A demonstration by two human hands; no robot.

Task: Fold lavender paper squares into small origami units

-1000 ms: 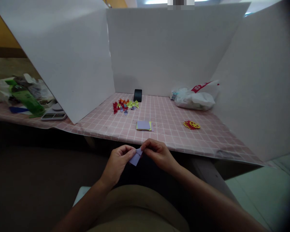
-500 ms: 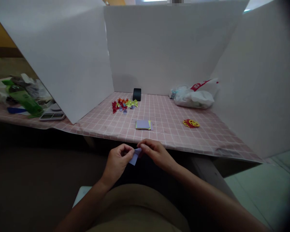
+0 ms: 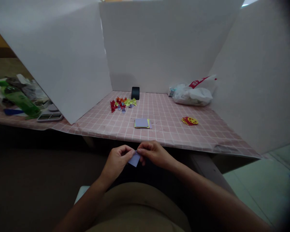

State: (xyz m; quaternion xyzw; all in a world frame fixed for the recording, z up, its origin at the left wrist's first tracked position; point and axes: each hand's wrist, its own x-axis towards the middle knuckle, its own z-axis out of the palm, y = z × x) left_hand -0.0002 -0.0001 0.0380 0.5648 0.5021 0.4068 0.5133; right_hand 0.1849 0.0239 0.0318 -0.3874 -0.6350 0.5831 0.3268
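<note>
A small lavender piece of paper (image 3: pixel 134 159) is pinched between both hands, just in front of the table edge and above my lap. My left hand (image 3: pixel 117 161) grips its left side between thumb and forefinger. At its upper right corner, my right hand (image 3: pixel 155 155) closes thumb and fingers on the paper. Beyond them on the table lies a stack of paper squares (image 3: pixel 141 123), lavender on top with yellow showing at the side. Farther back sits a pile of folded paper pieces (image 3: pixel 122 103) in red, orange, yellow and lavender.
Red and yellow cut-out shapes (image 3: pixel 189 120) lie at the right of the checked table (image 3: pixel 161 111). A white plastic bag (image 3: pixel 193 96) and a black object (image 3: pixel 135 93) stand near the back panel (image 3: pixel 159 45). A green bottle (image 3: pixel 21 100) and a scale (image 3: pixel 50 117) are at far left.
My right thumb and fingers have shifted slightly down over the paper's corner, and the sheet now shows flatter and wider. The view has shifted slightly.
</note>
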